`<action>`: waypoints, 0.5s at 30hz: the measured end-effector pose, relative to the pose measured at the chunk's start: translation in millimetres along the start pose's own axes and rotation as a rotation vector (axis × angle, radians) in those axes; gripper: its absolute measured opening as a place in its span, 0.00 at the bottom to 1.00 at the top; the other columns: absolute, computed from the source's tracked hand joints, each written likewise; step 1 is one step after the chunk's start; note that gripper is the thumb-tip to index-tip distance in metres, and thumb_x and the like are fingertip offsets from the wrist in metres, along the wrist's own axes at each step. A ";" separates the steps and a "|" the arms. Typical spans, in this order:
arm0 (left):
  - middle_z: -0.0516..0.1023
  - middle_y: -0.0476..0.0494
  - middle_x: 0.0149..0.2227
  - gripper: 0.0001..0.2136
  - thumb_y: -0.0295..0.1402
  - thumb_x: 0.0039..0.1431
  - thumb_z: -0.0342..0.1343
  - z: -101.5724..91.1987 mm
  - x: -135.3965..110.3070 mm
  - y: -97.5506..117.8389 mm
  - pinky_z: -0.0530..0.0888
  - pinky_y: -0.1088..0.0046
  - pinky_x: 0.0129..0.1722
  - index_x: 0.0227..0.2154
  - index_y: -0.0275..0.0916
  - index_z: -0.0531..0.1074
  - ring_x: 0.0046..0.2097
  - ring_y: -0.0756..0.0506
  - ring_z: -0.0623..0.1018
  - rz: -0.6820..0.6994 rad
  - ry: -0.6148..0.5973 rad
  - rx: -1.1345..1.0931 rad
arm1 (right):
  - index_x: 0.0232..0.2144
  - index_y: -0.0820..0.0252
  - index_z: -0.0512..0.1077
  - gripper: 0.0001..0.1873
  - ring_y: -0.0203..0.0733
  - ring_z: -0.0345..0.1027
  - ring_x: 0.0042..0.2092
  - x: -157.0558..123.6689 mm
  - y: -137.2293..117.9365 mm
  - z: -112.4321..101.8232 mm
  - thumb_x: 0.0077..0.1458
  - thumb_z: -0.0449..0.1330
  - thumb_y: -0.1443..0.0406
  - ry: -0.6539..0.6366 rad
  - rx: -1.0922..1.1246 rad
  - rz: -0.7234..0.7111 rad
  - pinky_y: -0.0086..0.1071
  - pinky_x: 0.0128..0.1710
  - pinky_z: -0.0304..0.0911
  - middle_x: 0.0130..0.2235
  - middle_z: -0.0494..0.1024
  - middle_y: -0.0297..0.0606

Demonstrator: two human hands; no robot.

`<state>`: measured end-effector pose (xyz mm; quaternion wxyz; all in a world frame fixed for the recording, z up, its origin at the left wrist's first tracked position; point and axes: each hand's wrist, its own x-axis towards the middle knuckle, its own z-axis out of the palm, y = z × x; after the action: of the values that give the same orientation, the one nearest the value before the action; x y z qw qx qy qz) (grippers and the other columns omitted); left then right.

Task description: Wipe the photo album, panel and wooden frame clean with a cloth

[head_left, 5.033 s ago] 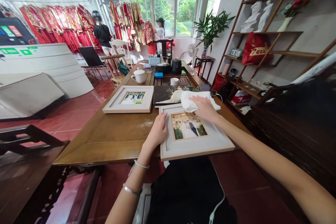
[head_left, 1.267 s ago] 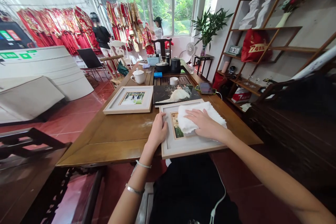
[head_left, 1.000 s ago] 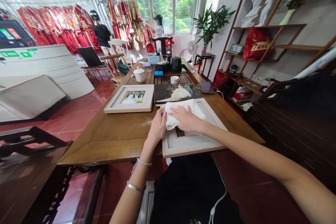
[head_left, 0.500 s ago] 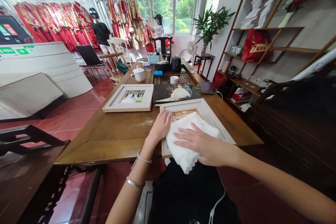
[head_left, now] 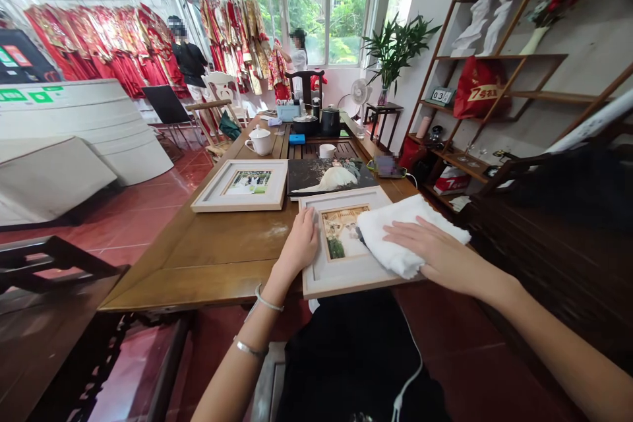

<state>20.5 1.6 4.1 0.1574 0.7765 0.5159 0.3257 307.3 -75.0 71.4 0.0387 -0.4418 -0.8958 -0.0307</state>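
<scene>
"Where is the frame (head_left: 341, 237)?"

"Flat before me, at the near edge of the counter (head_left: 222, 244); I take it that it lies so close so that both my arms reach it easily."

"And your left fingers (head_left: 307, 221)?"

"Grasping its left edge, curled over the rim; that grip seems meant to stop it sliding while the other side is pressed."

"Are your right fingers (head_left: 401, 232) clenched?"

"No; they lie spread on the cloth (head_left: 378, 244), palm down, which should share the pressure evenly; my thumb is hidden, so I cannot tell whether it pinches a fold; the cloth covers the frame's right part and reaches past its right edge."

"And the rest?"

"The print (head_left: 316, 179) lies just beyond, the second frame (head_left: 242, 181) to its left; the mug (head_left: 260, 142) and cup (head_left: 327, 150) stand farther back, probably to be clear of my elbows."
</scene>
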 end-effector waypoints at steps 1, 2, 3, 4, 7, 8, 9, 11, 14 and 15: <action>0.59 0.28 0.61 0.21 0.30 0.63 0.38 -0.2 -0.3 0.1 0.54 0.51 0.64 0.58 0.31 0.56 0.65 0.37 0.56 0.001 0.003 0.002 | 0.55 0.58 0.65 0.41 0.46 0.54 0.63 7.2 7.5 3.3 0.36 0.48 0.79 0.016 -0.016 0.012 0.54 0.62 0.45 0.61 0.63 0.41; 0.58 0.27 0.61 0.21 0.29 0.63 0.38 -0.4 -0.6 0.0 0.54 0.51 0.64 0.58 0.31 0.56 0.65 0.37 0.56 0.003 0.005 0.006 | 0.55 0.59 0.65 0.40 0.46 0.54 0.63 15.9 14.7 6.2 0.36 0.48 0.78 0.031 -0.028 0.028 0.53 0.62 0.45 0.61 0.63 0.41; 0.59 0.27 0.61 0.21 0.29 0.63 0.38 -0.5 -0.7 -0.2 0.55 0.51 0.64 0.58 0.30 0.56 0.65 0.37 0.57 0.004 0.005 0.011 | 0.56 0.60 0.65 0.39 0.46 0.54 0.62 25.7 21.7 8.7 0.38 0.48 0.78 0.043 -0.037 0.044 0.52 0.62 0.46 0.61 0.63 0.42; 0.59 0.27 0.61 0.21 0.29 0.62 0.38 -0.6 -0.9 -0.6 0.55 0.51 0.63 0.58 0.30 0.56 0.65 0.37 0.57 0.004 0.003 0.015 | 0.56 0.60 0.64 0.38 0.46 0.54 0.62 36.3 28.1 10.9 0.39 0.48 0.78 0.055 -0.044 0.060 0.52 0.62 0.46 0.61 0.64 0.42; 0.59 0.27 0.61 0.21 0.29 0.62 0.38 -0.3 -0.9 -2.8 0.55 0.51 0.64 0.58 0.30 0.57 0.65 0.37 0.58 0.003 0.000 0.012 | 0.56 0.61 0.65 0.35 0.49 0.55 0.62 68.7 41.7 15.8 0.42 0.49 0.77 0.089 -0.057 0.103 0.51 0.61 0.48 0.60 0.65 0.44; 0.59 0.28 0.61 0.21 0.29 0.62 0.39 0.0 -0.9 -3.5 0.55 0.51 0.63 0.58 0.31 0.57 0.65 0.37 0.58 0.005 0.004 0.004 | 0.55 0.61 0.65 0.34 0.50 0.55 0.61 78.4 43.6 16.9 0.43 0.50 0.77 0.095 -0.063 0.118 0.51 0.60 0.48 0.60 0.66 0.44; 0.59 0.29 0.61 0.21 0.30 0.62 0.40 0.3 -0.9 -4.1 0.55 0.51 0.64 0.57 0.32 0.58 0.65 0.37 0.58 0.006 0.009 -0.004 | 0.55 0.61 0.65 0.34 0.51 0.55 0.61 86.8 44.0 17.9 0.43 0.50 0.76 0.095 -0.069 0.133 0.52 0.60 0.48 0.60 0.66 0.45; 0.60 0.29 0.61 0.21 0.30 0.62 0.40 0.8 -0.9 -4.5 0.55 0.52 0.64 0.57 0.32 0.58 0.65 0.37 0.58 -0.002 0.016 -0.014 | 0.55 0.62 0.65 0.33 0.54 0.54 0.62 99.1 40.1 19.4 0.44 0.51 0.76 0.083 -0.074 0.158 0.55 0.60 0.47 0.60 0.65 0.47; 0.59 0.27 0.61 0.21 0.29 0.61 0.40 1.1 -1.0 -3.3 0.54 0.52 0.64 0.57 0.30 0.58 0.65 0.37 0.58 -0.034 0.014 -0.018 | 0.56 0.65 0.65 0.34 0.57 0.52 0.63 103.2 24.2 19.6 0.43 0.52 0.76 0.038 -0.045 0.116 0.58 0.60 0.43 0.61 0.63 0.51; 0.59 0.27 0.61 0.22 0.28 0.61 0.40 1.1 -1.0 -2.8 0.54 0.52 0.64 0.57 0.29 0.58 0.65 0.37 0.57 -0.044 0.014 -0.021 | 0.56 0.64 0.64 0.36 0.57 0.51 0.63 100.6 16.9 19.0 0.42 0.52 0.77 0.019 -0.021 0.078 0.58 0.60 0.41 0.61 0.62 0.51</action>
<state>19.1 1.9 1.3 0.1689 0.7611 0.5305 0.3329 258.9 16.4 62.5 0.0438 -0.4765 -0.8770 -0.0428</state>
